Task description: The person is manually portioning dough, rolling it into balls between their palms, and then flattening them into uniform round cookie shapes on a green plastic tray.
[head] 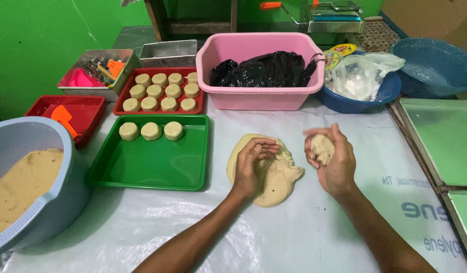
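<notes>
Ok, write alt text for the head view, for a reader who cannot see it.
A person's left hand presses on a flat mass of pale dough on a plastic-covered table, while the right hand cups a small dough lump. To the left, a green tray holds three dough rounds, a red tray more.

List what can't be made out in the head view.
- Pink tub: contents hidden under the black bag.
- Dough slab: middle covered by the left hand.
- Dough piece: mostly enclosed by the right hand; fingertips blurred.
- Grey bowl: cut off by the left edge.
- Metal tin: tools inside too small to identify.
</notes>
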